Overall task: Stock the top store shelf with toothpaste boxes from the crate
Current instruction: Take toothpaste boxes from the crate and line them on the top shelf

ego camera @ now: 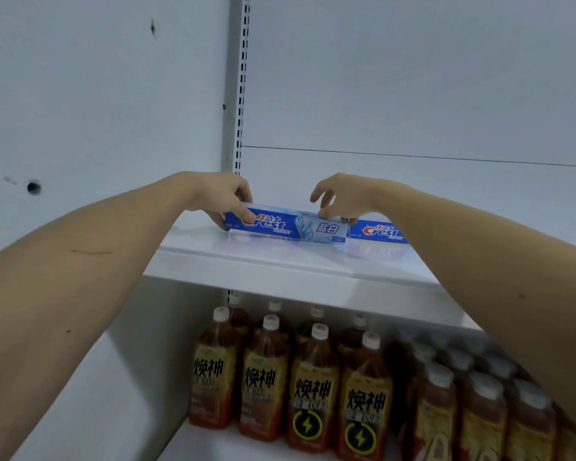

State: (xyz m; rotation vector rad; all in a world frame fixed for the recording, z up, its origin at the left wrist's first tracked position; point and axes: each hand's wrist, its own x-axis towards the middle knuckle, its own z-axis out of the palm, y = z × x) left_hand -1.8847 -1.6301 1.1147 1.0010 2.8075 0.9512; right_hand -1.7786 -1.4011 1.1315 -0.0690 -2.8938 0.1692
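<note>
Gripping blue toothpaste box [285,226] with left hand [225,197], on top shelf [280,261]. Pinching its far end between right hand [340,197] fingertips; second box [378,231] just beside

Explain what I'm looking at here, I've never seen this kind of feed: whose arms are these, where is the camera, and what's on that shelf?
There is no machine. The single picture comes from a wide-angle camera worn on a person's head, looking forward and down, so the two bare arms reaching in are the wearer's own. The left hand grips the left end of a long blue cardboard Crest toothpaste box, and the right hand pinches it near its right end. The box lies lengthwise on the white metal top shelf, close to the back panel. A second blue Crest toothpaste box lies just to its right, partly hidden by the right forearm. On the shelf below stand rows of brown drink bottles with white caps and yellow labels. The crate is not in view.
</note>
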